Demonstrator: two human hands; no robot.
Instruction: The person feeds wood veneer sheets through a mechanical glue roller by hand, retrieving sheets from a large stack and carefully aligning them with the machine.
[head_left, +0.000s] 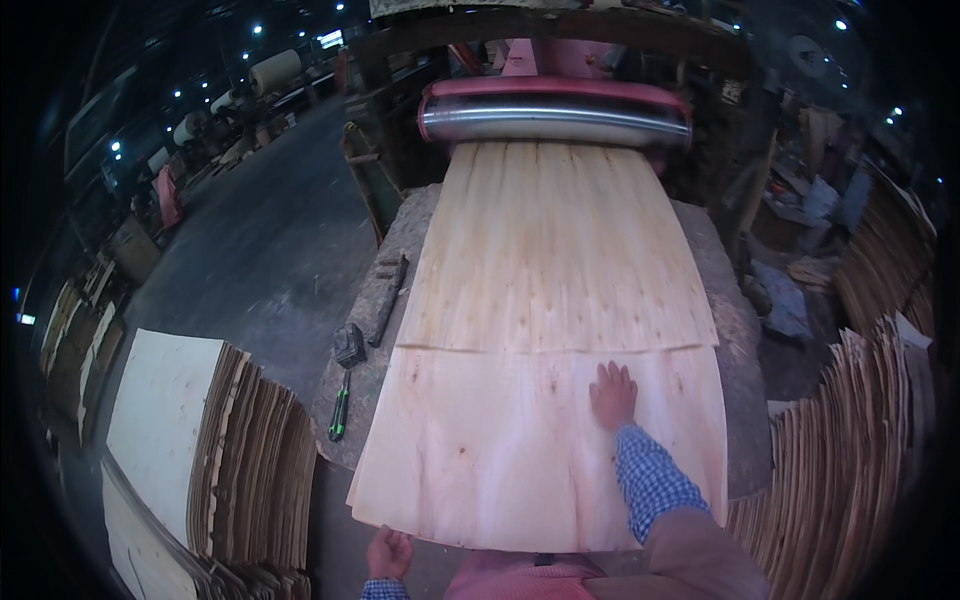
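Observation:
Before me a pale wood veneer sheet (495, 450) lies on the worktable, its near edge close to my body. My left hand (388, 553) pinches that edge near its left corner. Flat on the sheet, right of its middle, rests my right hand (615, 397) with the fingers a little spread. Beyond it a second veneer sheet (555, 247) overlaps the far edge of the near one. The farther sheet reaches up to a shiny metal roller (555, 114) with pink on its ends and top.
On the table's left margin (424, 217) lie a green-handled screwdriver (340, 411), a dark block (349, 345) and a dark bar (388, 300). Veneer stacks stand at left (255, 457) and right (840, 427). The machine frame (555, 28) spans the far end.

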